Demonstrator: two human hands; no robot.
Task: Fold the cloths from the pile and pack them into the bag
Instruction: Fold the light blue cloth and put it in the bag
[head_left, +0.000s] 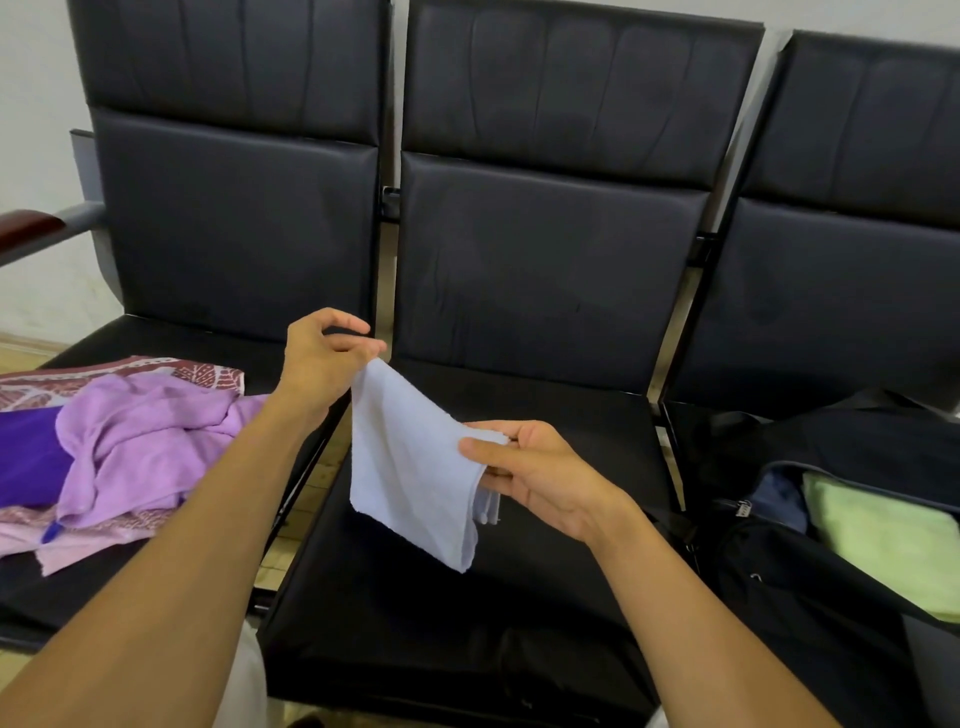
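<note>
Two hands hold one pale blue cloth (410, 462) in the air above the middle seat (519, 597); the right hand (535, 475) pinches its right edge between thumb and fingers, the left hand (322, 358) pinches the top corner at the fingertips, so the cloth hangs slanted. On the left seat (31, 603) lies the pile (119, 441) (a lilac cloth on top, one deep purple, patterned ones beneath; the full count is hidden). On the right seat stands one open black bag (810, 608) with a green cloth (893, 545) and a dark blue one inside. Three black seats stand in a row; no writing is legible.
</note>
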